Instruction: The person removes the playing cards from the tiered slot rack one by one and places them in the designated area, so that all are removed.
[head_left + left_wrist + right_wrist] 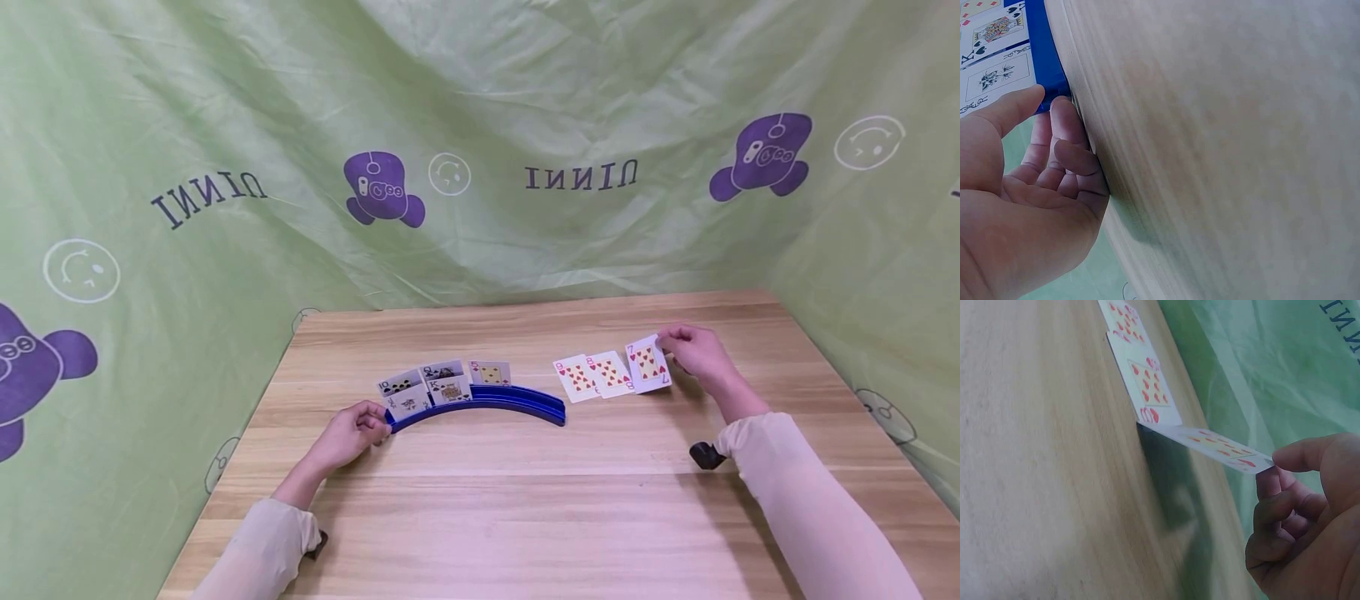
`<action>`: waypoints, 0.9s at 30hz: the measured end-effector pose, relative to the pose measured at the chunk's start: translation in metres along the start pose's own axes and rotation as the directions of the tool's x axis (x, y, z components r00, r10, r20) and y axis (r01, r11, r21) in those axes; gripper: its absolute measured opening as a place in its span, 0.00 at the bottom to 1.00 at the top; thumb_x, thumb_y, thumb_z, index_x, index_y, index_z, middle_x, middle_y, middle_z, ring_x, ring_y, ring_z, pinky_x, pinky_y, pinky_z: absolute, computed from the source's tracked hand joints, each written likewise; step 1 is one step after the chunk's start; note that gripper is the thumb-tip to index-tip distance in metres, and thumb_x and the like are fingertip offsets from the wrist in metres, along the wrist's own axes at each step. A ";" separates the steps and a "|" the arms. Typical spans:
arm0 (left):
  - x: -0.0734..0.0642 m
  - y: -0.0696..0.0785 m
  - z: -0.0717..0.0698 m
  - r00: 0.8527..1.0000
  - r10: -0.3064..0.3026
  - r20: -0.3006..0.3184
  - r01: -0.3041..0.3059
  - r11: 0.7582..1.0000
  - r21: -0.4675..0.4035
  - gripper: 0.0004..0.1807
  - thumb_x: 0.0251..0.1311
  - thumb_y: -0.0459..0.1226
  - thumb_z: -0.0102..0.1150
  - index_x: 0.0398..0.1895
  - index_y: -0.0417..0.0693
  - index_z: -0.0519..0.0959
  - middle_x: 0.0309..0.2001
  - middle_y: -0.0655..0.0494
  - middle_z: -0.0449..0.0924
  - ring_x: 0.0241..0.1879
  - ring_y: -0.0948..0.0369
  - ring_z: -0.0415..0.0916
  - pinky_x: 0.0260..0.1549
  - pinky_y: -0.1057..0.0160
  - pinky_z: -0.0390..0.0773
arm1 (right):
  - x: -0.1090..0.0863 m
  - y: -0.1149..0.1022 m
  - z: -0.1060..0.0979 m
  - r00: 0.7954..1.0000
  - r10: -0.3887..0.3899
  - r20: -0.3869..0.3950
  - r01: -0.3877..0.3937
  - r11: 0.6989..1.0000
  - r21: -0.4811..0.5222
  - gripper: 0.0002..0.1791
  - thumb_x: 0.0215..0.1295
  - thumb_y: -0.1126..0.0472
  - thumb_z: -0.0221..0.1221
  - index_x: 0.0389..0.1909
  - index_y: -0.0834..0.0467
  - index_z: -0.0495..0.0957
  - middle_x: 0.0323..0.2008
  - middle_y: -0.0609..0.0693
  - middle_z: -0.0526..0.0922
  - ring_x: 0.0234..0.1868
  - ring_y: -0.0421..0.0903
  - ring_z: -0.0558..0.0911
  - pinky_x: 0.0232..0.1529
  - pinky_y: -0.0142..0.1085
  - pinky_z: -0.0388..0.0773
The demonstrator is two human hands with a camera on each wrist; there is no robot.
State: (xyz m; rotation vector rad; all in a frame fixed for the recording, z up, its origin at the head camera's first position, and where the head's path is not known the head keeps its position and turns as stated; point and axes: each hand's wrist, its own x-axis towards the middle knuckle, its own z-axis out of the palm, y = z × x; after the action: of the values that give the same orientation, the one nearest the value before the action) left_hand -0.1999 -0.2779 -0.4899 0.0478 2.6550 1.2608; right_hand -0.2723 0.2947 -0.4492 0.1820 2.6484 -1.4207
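My right hand (697,357) pinches the seven of hearts (647,364) by its upper right corner. In the right wrist view that card (1219,449) tilts up off the table, its far end close by the eight of hearts (1149,381). The left hand (352,433) grips the left end of a curved blue card holder (517,408), thumb on top. In the holder stand a ten (397,384), a joker (408,404), a queen (442,371), a king of spades (450,390) and a five of diamonds (490,372).
The eight of hearts overlaps the nine of hearts (576,379), both face up on the wooden table (525,517), right of the holder. A green patterned cloth (480,250) hangs behind and along both sides. Dark wrist devices show under both sleeves.
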 end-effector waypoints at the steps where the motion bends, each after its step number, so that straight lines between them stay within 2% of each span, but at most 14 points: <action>1: 0.000 0.000 0.000 1.000 0.000 -0.001 0.000 1.000 -0.003 0.14 0.59 0.32 0.64 0.48 0.39 0.77 0.35 0.51 0.82 0.32 0.61 0.76 0.30 0.68 0.75 | 0.001 0.002 0.000 1.000 0.002 0.002 -0.002 1.000 -0.009 0.25 0.75 0.52 0.50 0.62 0.66 0.70 0.59 0.67 0.74 0.54 0.55 0.74 0.48 0.37 0.76; 7: -0.001 -0.001 0.000 1.000 0.005 0.000 -0.005 1.000 -0.011 0.14 0.59 0.32 0.64 0.47 0.38 0.77 0.35 0.51 0.82 0.32 0.61 0.76 0.30 0.68 0.76 | 0.006 0.009 -0.001 1.000 0.015 0.000 -0.015 0.999 -0.045 0.24 0.74 0.53 0.50 0.61 0.67 0.71 0.58 0.67 0.75 0.56 0.57 0.73 0.49 0.39 0.72; 13: 0.000 0.000 0.000 1.000 0.000 -0.003 0.000 1.000 -0.004 0.14 0.59 0.32 0.64 0.48 0.38 0.77 0.36 0.51 0.82 0.33 0.61 0.76 0.30 0.68 0.76 | 0.008 0.013 -0.004 1.000 0.015 -0.010 -0.016 0.993 -0.116 0.25 0.73 0.53 0.50 0.61 0.68 0.71 0.60 0.71 0.74 0.60 0.65 0.72 0.60 0.56 0.69; 15: 0.000 0.000 0.000 1.000 -0.007 -0.004 0.007 1.000 -0.004 0.14 0.59 0.32 0.64 0.48 0.39 0.77 0.36 0.50 0.82 0.33 0.61 0.76 0.31 0.69 0.76 | 0.008 0.016 -0.005 1.000 0.017 -0.013 -0.019 0.988 -0.154 0.25 0.74 0.53 0.50 0.60 0.68 0.72 0.60 0.72 0.74 0.60 0.67 0.72 0.61 0.58 0.68; 19: 0.000 0.001 0.000 1.000 -0.011 -0.003 0.011 1.000 -0.010 0.14 0.59 0.31 0.64 0.48 0.38 0.76 0.36 0.50 0.82 0.33 0.61 0.76 0.31 0.69 0.76 | 0.009 0.020 -0.006 0.999 0.032 -0.016 -0.035 0.980 -0.196 0.25 0.74 0.52 0.50 0.59 0.68 0.73 0.58 0.71 0.76 0.58 0.66 0.74 0.57 0.56 0.70; 27: 0.000 0.001 0.000 1.000 -0.004 0.002 0.004 1.000 -0.011 0.14 0.60 0.31 0.63 0.48 0.38 0.76 0.35 0.51 0.82 0.32 0.61 0.76 0.30 0.69 0.76 | 0.006 0.022 -0.008 0.999 0.046 -0.028 -0.051 0.982 -0.180 0.23 0.74 0.53 0.51 0.57 0.67 0.74 0.53 0.68 0.81 0.54 0.62 0.76 0.51 0.50 0.72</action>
State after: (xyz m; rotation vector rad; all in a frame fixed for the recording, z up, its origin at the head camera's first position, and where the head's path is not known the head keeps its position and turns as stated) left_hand -0.1998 -0.2772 -0.4894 0.0422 2.6454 1.2739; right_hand -0.2749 0.3135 -0.4638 0.2441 2.7534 -1.1626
